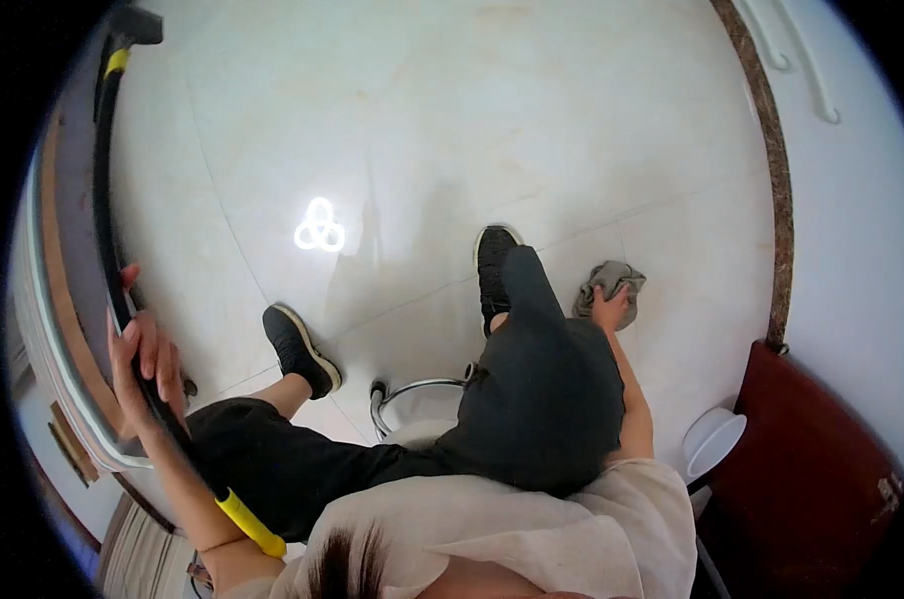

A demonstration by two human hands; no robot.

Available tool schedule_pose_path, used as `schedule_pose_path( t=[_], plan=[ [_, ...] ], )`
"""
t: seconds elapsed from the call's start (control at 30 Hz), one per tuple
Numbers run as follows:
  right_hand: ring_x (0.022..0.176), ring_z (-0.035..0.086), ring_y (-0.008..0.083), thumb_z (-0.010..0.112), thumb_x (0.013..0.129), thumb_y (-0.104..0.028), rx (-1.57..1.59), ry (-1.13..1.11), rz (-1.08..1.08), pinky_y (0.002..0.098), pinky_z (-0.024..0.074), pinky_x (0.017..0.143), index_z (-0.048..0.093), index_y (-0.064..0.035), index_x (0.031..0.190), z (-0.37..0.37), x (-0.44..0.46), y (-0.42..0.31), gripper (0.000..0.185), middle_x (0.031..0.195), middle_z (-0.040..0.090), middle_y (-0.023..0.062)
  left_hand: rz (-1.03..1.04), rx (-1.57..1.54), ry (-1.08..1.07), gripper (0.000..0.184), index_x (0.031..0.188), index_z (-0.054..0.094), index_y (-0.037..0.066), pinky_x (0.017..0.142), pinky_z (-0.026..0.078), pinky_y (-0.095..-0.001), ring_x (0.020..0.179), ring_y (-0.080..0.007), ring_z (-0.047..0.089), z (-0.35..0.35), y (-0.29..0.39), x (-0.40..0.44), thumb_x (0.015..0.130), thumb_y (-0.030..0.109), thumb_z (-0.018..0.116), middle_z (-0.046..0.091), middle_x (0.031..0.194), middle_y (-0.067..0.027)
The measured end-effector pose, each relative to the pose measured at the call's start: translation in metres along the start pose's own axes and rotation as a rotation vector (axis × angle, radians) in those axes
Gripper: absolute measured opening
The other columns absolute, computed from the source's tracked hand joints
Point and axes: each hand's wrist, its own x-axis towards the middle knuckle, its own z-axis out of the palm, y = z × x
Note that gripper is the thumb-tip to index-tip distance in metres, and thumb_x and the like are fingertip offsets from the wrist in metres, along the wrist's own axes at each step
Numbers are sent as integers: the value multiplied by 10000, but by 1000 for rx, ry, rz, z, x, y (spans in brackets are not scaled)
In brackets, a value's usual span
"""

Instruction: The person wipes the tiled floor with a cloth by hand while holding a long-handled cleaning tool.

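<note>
My left hand [148,359] is wrapped around a long black pole [103,200] at the left. The pole has a yellow grip [247,521] at its near end, by my forearm. At its far end are a yellow band and a dark head [138,25], whose kind I cannot make out. On the right, my right hand [612,307] reaches down past my knee and grips a crumpled grey cloth [620,278] against the pale tiled floor [572,120].
Beneath me shows the curved metal frame [422,384] of a seat. A dark red chair or board [801,469] and a white bowl-like container [714,442] stand at the right. A brown skirting strip [774,180] edges the white wall. A white-framed unit [58,329] lines the left.
</note>
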Motion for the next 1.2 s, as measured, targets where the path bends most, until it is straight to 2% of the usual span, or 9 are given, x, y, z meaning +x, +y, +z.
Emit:
schedule_pose_path(
  t=[0.13, 0.4, 0.57, 0.7, 0.83, 0.9, 1.0, 1.1, 1.2],
  plan=[
    [1165, 357, 436, 604, 810, -271, -93, 56, -174, 498, 261, 1001, 295, -73, 1381, 8, 23, -37, 678, 1256, 389, 299, -19, -37, 61, 485, 1362, 239, -6, 311, 315, -179, 346, -49, 326, -6, 7, 5, 937, 105, 443, 365, 552, 16],
    [1169, 378, 407, 587, 797, -181, -114, 142, -655, 469, 324, 985, 454, -154, 1301, 32, 139, -288, 522, 1253, 415, 246, -75, 57, 65, 475, 1378, 228, 19, 315, 298, -187, 345, -52, 307, -16, 5, 23, 945, 96, 409, 361, 547, 17],
    [1146, 390, 391, 554, 785, -135, 300, 154, -783, 451, 330, 981, 459, -124, 1287, 21, 169, -379, 511, 1263, 382, 232, -103, 51, 94, 470, 1378, 223, 24, 308, 325, -181, 342, -53, 304, -10, 5, 27, 945, 95, 391, 361, 549, 17],
    [1134, 386, 359, 507, 763, -36, 542, 167, -686, 404, 297, 999, 436, -92, 1296, -24, 128, -312, 541, 1213, 385, 213, -79, 22, 89, 393, 1320, 293, 10, 278, 320, -176, 317, -59, 300, -25, 11, 21, 951, 108, 385, 355, 541, 15],
    [1108, 386, 374, 539, 804, -84, 184, 141, -514, 421, 313, 970, 388, -30, 1316, -39, 69, -168, 536, 1211, 369, 236, -111, -1, 133, 197, 772, 410, 58, 285, 335, -187, 303, -68, 327, -41, 14, 26, 953, 131, 387, 377, 516, 9],
    [1101, 381, 397, 568, 808, -146, 75, 107, -397, 435, 317, 963, 381, -22, 1317, -16, 42, -91, 557, 1215, 346, 268, -113, 27, 183, 202, 756, 393, 72, 293, 331, -195, 305, -71, 334, -47, 16, 25, 951, 125, 388, 391, 528, 1],
    [1103, 376, 415, 602, 790, -167, -44, 67, -199, 454, 328, 950, 330, -11, 1340, 17, 2, -65, 634, 1202, 353, 262, -103, 15, 187, 122, 981, 452, 3, 306, 317, -192, 306, -71, 325, -70, 15, 18, 946, 99, 386, 389, 539, -3],
    [1125, 366, 430, 614, 780, -169, -23, 5, -364, 457, 325, 956, 370, -7, 1312, 27, -1, -140, 607, 1236, 324, 275, -68, -31, 111, 400, 1321, 302, -16, 324, 314, -180, 307, -65, 331, -65, 13, 24, 936, 64, 374, 388, 536, -4],
    [1153, 357, 425, 628, 765, -166, 10, -10, -632, 457, 323, 965, 425, -25, 1279, 47, 32, -244, 571, 1244, 350, 291, -61, -34, 196, 381, 1303, 316, -24, 335, 334, -188, 310, -67, 344, -54, 12, 23, 936, 61, 369, 397, 537, -9]
  ],
)
